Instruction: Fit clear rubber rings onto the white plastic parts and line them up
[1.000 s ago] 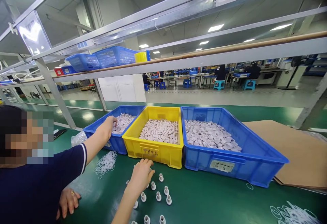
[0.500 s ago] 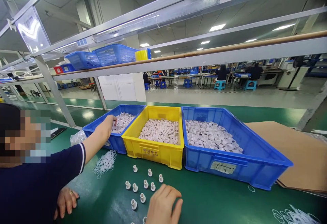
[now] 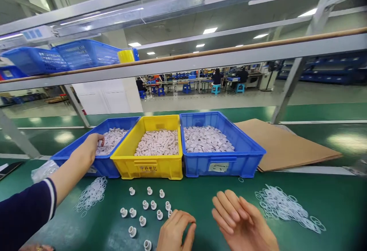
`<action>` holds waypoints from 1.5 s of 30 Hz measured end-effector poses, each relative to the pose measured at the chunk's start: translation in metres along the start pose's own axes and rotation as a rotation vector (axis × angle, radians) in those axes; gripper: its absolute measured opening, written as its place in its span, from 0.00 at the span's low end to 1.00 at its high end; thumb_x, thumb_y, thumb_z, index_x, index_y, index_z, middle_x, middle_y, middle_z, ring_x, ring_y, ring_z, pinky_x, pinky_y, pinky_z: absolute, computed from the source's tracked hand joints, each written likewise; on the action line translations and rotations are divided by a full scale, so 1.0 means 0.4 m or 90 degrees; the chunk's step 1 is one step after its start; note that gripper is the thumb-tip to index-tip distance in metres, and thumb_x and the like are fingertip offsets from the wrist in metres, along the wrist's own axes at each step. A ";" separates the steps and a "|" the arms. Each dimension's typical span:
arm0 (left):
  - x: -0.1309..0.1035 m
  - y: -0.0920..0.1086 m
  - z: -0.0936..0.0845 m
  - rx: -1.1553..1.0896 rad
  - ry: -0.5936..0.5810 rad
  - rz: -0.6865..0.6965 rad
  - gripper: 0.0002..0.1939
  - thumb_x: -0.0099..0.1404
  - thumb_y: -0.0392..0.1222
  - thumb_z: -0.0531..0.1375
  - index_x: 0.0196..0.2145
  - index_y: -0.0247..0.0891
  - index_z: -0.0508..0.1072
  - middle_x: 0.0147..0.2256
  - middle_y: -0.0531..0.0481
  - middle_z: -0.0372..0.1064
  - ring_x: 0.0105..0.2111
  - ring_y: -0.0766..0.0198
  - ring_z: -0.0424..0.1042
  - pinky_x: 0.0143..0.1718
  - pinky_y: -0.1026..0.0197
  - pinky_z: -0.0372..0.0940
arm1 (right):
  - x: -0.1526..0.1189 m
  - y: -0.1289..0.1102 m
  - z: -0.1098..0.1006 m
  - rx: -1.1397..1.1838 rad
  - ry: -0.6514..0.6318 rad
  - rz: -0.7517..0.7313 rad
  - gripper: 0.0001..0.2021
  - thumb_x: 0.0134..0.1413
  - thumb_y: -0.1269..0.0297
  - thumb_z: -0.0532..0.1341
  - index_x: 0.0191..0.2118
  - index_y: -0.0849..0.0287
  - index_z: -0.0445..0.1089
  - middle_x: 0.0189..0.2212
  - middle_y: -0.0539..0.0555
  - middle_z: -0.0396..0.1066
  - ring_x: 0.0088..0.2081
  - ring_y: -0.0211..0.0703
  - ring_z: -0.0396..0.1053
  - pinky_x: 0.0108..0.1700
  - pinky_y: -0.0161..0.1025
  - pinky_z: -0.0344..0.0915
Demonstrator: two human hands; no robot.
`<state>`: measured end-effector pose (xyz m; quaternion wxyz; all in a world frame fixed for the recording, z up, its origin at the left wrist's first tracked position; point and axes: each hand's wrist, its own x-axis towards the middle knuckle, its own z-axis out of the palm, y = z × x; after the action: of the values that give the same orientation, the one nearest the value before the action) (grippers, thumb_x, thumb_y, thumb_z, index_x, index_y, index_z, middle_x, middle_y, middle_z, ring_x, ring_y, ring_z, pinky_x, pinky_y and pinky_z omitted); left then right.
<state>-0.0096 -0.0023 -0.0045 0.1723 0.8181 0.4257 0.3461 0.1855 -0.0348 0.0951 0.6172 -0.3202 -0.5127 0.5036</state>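
My left hand (image 3: 176, 231) is low over the green table, beside a group of small white flanged plastic fittings (image 3: 142, 221) standing upright. Its fingers are bent, with the thumb apart and nothing visible between them. A fitting (image 3: 168, 205) stands just beyond its knuckles, and another is partly hidden by the hand. To the right, my right hand (image 3: 243, 220) is raised, palm partly turned toward me, fingers loosely curved and holding nothing visible. A pile of thin white rings (image 3: 286, 209) lies to the right of it.
A yellow bin (image 3: 147, 167) of small white parts stands between a blue bin (image 3: 220, 165) of white ring-shaped pieces and another blue bin (image 3: 106, 167). A co-worker's hand (image 3: 88, 148) reaches into the left bin. More rings (image 3: 91, 193) and cardboard (image 3: 283, 144) lie nearby.
The view has swung to the right. My right hand has come into view, and the ring pile now shows fully. The co-worker's hand is still in the left blue bin.
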 end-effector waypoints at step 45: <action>0.017 0.069 -0.031 -0.194 -0.085 0.005 0.10 0.72 0.39 0.51 0.38 0.39 0.73 0.36 0.47 0.75 0.37 0.65 0.72 0.41 0.66 0.63 | -0.019 0.016 0.023 0.120 0.011 0.005 0.13 0.63 0.47 0.60 0.38 0.50 0.63 0.25 0.48 0.59 0.26 0.40 0.55 0.30 0.38 0.57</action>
<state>0.0001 -0.0128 0.0230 0.3208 0.8053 0.3526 0.3526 0.1751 -0.0413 0.0893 0.6470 -0.2672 -0.4564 0.5493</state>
